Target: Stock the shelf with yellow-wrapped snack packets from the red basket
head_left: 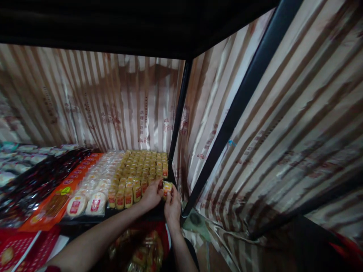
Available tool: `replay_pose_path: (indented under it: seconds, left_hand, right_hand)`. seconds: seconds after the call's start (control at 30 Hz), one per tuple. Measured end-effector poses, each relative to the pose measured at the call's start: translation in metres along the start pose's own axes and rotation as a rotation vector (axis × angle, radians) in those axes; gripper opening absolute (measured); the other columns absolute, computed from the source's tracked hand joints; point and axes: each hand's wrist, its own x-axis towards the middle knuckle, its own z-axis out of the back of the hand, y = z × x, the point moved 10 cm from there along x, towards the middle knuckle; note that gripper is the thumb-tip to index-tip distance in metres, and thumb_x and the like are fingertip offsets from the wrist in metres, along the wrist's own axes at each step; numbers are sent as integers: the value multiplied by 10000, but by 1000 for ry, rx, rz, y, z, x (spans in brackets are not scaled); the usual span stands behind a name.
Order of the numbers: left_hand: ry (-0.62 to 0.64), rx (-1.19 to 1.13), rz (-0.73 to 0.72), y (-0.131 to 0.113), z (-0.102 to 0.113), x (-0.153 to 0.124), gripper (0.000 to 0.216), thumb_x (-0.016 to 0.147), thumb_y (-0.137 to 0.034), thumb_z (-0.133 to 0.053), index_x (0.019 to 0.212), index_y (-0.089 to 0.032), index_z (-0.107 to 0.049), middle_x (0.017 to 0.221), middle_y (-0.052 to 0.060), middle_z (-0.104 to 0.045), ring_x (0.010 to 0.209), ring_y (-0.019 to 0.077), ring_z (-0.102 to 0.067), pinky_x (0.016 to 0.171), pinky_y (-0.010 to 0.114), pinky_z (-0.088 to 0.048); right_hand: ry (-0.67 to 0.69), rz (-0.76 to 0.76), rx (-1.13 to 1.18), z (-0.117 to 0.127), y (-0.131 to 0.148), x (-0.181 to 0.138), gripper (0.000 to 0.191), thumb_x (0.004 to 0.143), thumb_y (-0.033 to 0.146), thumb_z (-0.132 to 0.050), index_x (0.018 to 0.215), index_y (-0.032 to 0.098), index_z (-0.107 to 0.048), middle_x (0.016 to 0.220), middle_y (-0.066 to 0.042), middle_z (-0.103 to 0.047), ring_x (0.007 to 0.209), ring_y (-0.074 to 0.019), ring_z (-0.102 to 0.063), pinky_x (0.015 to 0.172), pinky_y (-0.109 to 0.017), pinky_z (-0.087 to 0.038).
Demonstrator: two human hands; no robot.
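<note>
On a low shelf lie rows of small yellow wrapped snack packs (pixel 143 168) with red labels. My left hand (pixel 151 196) and my right hand (pixel 172 206) meet at the front right corner of these rows, both closed on one small yellow pack (pixel 167 187). To the left of the yellow rows lie round pale cakes in clear wrappers (pixel 95 189).
An orange flat pack (pixel 58 198) and dark red packets (pixel 36 177) lie further left. A black shelf post (pixel 178 121) stands just behind my hands. Striped satin curtain (pixel 283 124) hangs right and behind. A bag of yellow packs (pixel 138 249) sits below.
</note>
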Motion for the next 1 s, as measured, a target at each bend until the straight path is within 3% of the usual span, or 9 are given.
replay_pose_path:
  seconds: [0.2, 0.37, 0.5, 0.73, 1.0]
  left_hand:
    - [-74, 186, -69, 3, -9, 9, 529, 797, -81, -366, 1325, -73, -398, 1352, 147, -476, 1273, 205, -421, 1106, 356, -324]
    - [7, 426, -325, -7, -25, -2, 409, 770, -90, -398, 1126, -134, -594, 1248, 118, -560, 1207, 241, -462, 1068, 402, -363]
    - [34, 509, -398, 5, -41, -7, 494, 742, -117, -442, 1228, -98, -532, 1367, 152, -476, 1335, 293, -322, 1097, 495, -287]
    - [-82, 590, -481, 28, -61, -17, 553, 775, -155, -421, 1324, -98, -445, 1446, 136, -380, 1369, 295, -279, 1112, 502, -256]
    - [-135, 617, -513, 35, -66, -23, 535, 783, -130, -398, 1313, -88, -459, 1441, 130, -388, 1379, 275, -262, 1110, 468, -273]
  right_hand:
    - [-81, -7, -65, -13, -11, 35, 487, 870, 379, -290, 1201, 107, -523, 1152, -180, -576, 1090, -268, -522, 932, -397, -402]
    - [-91, -7, -113, -23, -20, 56, 486, 872, 363, -291, 1195, 91, -531, 1136, -197, -580, 1077, -279, -531, 927, -405, -399]
    - [-104, -16, -123, -30, -31, 68, 480, 861, 338, -303, 1192, 78, -533, 1162, -209, -572, 1089, -279, -528, 924, -409, -403]
    - [1, -16, -105, -54, -40, 83, 565, 844, 373, -287, 1216, 26, -532, 1162, -217, -598, 1102, -284, -533, 946, -405, -403]
    - [99, -40, -157, -67, -46, 80, 558, 896, 400, -271, 1314, 95, -482, 1174, -179, -614, 1051, -250, -583, 918, -369, -428]
